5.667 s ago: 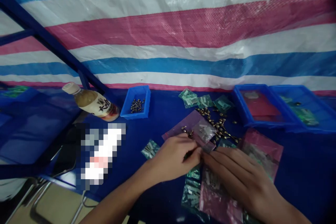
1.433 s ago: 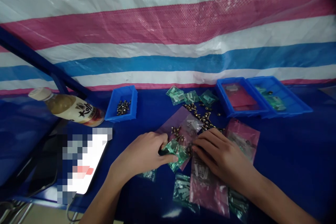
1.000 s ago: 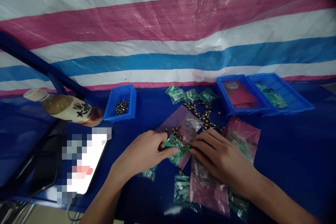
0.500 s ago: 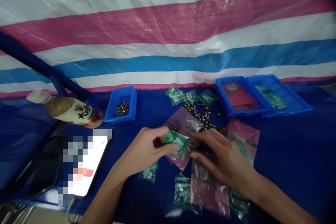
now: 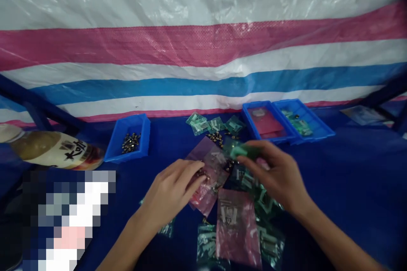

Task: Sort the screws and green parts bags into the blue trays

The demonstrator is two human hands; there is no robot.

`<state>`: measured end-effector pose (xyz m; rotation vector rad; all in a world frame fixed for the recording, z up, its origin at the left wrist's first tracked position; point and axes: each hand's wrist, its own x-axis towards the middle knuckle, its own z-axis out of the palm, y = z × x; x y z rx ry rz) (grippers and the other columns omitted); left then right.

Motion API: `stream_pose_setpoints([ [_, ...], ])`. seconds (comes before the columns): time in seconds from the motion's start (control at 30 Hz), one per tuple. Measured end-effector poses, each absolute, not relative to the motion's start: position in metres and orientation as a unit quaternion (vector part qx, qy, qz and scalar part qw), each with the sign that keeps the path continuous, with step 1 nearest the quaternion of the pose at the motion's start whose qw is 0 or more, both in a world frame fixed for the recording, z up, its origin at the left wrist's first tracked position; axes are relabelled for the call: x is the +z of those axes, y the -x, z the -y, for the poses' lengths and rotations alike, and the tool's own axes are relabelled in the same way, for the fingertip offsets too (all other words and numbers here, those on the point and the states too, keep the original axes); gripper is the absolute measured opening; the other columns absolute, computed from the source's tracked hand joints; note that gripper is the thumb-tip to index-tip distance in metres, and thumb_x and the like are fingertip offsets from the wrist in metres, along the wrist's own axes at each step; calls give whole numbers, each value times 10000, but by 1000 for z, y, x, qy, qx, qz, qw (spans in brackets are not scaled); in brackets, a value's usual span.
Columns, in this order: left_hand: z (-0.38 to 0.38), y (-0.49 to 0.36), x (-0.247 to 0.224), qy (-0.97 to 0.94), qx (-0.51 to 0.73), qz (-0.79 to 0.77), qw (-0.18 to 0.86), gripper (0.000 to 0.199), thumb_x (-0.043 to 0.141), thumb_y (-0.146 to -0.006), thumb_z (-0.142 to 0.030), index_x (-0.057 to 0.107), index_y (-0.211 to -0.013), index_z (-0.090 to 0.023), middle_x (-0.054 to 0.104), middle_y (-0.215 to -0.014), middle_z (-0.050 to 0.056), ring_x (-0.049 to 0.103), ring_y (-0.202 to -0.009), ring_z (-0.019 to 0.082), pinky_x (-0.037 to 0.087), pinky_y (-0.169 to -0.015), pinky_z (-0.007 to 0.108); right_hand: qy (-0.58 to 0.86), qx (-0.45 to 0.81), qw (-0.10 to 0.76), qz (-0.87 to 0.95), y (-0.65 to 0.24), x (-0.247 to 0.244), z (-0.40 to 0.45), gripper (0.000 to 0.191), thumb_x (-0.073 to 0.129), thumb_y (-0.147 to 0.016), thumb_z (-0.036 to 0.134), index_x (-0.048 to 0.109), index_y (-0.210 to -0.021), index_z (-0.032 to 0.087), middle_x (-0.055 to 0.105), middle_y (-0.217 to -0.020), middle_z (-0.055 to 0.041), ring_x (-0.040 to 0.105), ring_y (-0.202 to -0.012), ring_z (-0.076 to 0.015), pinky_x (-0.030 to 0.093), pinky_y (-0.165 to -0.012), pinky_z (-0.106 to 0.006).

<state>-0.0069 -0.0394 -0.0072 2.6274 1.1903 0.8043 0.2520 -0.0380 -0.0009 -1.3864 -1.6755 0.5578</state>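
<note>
Right hand [image 5: 276,171] pinches green packet [image 5: 239,151] above blue table [image 5: 349,186], apart from left hand [image 5: 174,186], curled at small metal pieces [image 5: 203,173] on pink bag [image 5: 203,152]; cannot tell if gripping any

The big sheet [image 5: 203,46] is wrinkly plastic, shiny in spots and bumpy like weaving. The pink bag [image 5: 240,237] and green bags [image 5: 207,243] are thin, shiny, see-through plastic. The little bits [image 5: 131,142] are shiny metal. The boxes [image 5: 132,123] look like smooth, hard plastic. The bottle [image 5: 52,146] looks smooth and glossy. The table [image 5: 337,186] looks smooth and mostly dull.
</note>
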Motion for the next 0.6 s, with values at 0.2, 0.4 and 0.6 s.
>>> stream_pose_setpoints([
  [0.2, 31, 17, 1, -904, 220, -351, -109, 150, 520, -954, -126, 622, -1063, -123, 697, -1065, 78, 628, -981, 234, 520, -870, 396, 681, -179, 461, 541, -330, 14, 8, 280, 548, -935, 354, 690, -1109, 187, 696, -1083, -96, 642, -919, -226, 483, -829, -347],
  [0.4, 31, 21, 3, -917, 166, -316, -178, 213, 463, -964, -85, 669, -1013, -109, 706, -1033, 73, 625, -976, 253, 526, -838, 407, 773, -89, 174, 604, -366, -6, -3, 329, 490, -950, 439, 727, -949, 211, 700, -1160, -84, 619, -1052, -310, 375, -904, -502],
  [0.6, 31, 21, 3, -922, 168, -284, -203, 295, 411, -956, -34, 690, -1008, -112, 710, -1029, 80, 629, -980, 265, 519, -852, 428, 764, -86, 159, 619, -368, -3, 2, 341, 485, -951, 478, 727, -981, 239, 731, -982, -97, 632, -915, -291, 363, -848, -490],
])
